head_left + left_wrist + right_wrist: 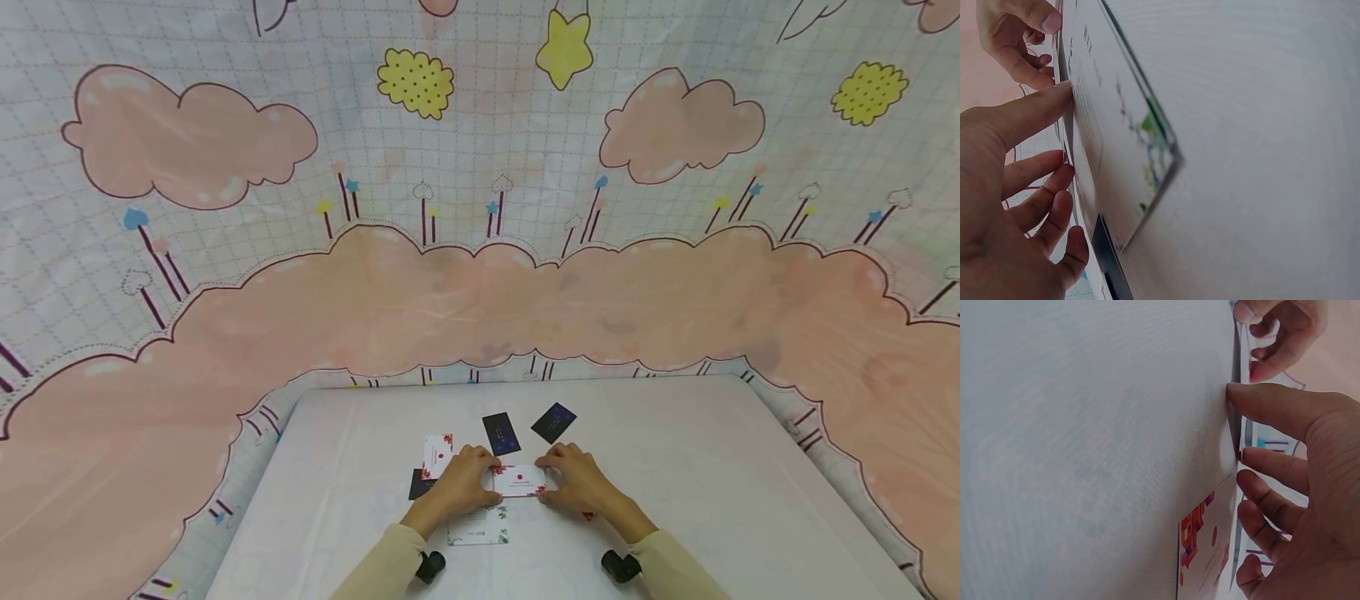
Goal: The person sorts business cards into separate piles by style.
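A white business card [519,481] with red leaf corners and a red dot lies between my two hands in the head view. My left hand [467,482] pinches its left end, thumb at the near corner and index finger at the far one. The right hand [573,479] grips the other end the same way. In both wrist views the card is seen nearly edge-on, close over the table. Just below the left hand [1016,169] lies a white card with green leaves [1104,125]. A white card with an orange-red pattern [1205,550] sits near the right hand [1310,469].
Two dark cards, one upright [502,433] and one slanted [554,423], lie beyond the hands. To the left, a white card with red corners [437,455] overlaps a black card [419,485]. The white tabletop [697,467] meets a patterned cloth [525,308] behind.
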A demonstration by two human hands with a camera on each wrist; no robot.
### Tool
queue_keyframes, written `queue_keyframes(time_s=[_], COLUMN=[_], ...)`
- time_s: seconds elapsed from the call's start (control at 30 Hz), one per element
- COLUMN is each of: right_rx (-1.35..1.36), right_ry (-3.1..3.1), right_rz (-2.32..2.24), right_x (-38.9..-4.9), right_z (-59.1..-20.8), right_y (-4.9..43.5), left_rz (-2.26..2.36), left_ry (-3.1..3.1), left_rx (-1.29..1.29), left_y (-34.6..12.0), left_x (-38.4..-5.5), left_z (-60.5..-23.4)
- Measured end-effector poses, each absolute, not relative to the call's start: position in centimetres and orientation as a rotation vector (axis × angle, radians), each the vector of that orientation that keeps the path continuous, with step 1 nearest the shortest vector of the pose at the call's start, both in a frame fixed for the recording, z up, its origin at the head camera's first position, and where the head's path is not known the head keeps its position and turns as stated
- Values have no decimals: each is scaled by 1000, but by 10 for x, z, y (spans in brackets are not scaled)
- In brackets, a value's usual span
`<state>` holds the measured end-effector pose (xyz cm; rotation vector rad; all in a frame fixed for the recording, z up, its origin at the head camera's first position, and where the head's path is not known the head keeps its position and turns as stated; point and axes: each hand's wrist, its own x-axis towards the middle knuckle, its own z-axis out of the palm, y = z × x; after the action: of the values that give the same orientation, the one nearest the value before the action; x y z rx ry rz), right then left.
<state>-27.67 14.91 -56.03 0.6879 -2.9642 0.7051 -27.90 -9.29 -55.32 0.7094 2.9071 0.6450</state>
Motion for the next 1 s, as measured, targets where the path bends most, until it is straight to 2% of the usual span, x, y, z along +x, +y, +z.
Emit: queue_keyframes(time_s=[0.73,1.0], right_rx=[672,618], right_ry=[-2904,-2881], right_rz=[712,815], right_x=[-265,-258], right_z=[-563,-551], right_y=[155,161], left_rz=[689,813], left_ry=[2931,2967], left_rx=[645,651], left_y=[-89,-89], left_x=[-263,-254], left_z=[-554,-544])
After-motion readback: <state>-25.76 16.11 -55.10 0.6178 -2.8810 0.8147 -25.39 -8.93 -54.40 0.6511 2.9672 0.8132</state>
